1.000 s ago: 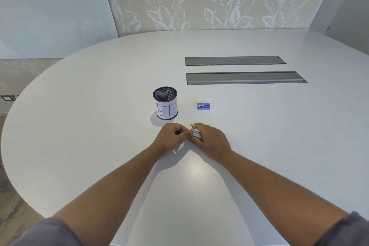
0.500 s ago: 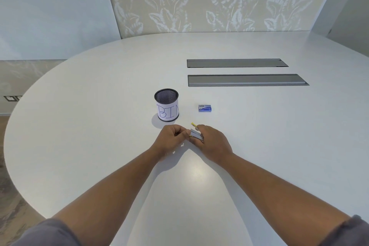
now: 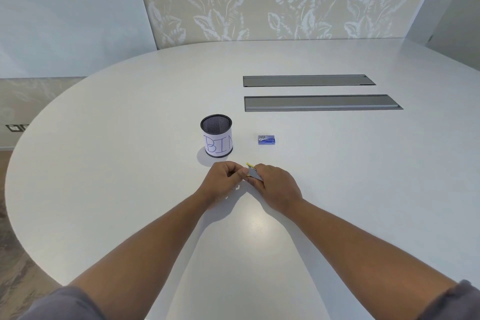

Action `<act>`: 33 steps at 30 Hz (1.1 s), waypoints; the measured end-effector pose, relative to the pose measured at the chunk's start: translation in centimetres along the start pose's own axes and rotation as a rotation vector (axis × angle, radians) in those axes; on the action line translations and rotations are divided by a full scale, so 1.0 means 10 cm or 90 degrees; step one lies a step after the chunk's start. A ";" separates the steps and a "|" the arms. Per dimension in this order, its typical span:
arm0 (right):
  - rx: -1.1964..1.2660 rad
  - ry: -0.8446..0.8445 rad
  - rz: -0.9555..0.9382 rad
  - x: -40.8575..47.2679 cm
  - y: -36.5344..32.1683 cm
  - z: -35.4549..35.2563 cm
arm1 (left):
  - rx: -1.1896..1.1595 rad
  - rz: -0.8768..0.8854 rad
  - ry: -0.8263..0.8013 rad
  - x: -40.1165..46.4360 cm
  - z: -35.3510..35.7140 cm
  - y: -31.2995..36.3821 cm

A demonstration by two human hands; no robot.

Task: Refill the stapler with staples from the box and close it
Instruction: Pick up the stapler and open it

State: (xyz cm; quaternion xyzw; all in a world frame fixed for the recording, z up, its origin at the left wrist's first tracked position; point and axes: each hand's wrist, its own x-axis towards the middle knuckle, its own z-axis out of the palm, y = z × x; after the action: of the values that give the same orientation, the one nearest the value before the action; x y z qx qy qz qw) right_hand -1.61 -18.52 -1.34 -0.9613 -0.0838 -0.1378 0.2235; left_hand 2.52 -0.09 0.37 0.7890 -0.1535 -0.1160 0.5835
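A small stapler (image 3: 253, 173), grey metal with a yellow tip, is held in my right hand (image 3: 275, 186) just above the white table (image 3: 130, 163). My left hand (image 3: 222, 180) is closed, its fingertips pinching the stapler's near end; I cannot tell whether it holds staples. Most of the stapler is hidden by my fingers. The small blue staple box (image 3: 266, 139) lies flat on the table beyond my hands, apart from them and closed as far as I can see.
A black mesh cup (image 3: 217, 139) with a white label reading "BIN" stands left of the box. Two long grey cable hatches (image 3: 322, 103) are set into the table farther back. The table's curved edge runs along the left.
Both hands stay together at the stapler with only slight finger shifts. The view has drifted a little.
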 end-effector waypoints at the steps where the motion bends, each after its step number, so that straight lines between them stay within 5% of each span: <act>1: 0.001 0.003 0.005 0.00 0.00 0.00 | -0.003 -0.003 0.002 0.00 0.00 0.00; 33: 0.021 0.012 0.001 0.00 -0.01 -0.01 | 0.007 0.013 -0.003 -0.04 0.02 0.07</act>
State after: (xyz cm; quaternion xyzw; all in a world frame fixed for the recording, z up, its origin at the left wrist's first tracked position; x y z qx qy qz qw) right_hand -1.68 -18.50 -1.28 -0.9561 -0.0835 -0.1455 0.2403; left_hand 2.01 -0.29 0.95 0.7906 -0.1632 -0.1109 0.5797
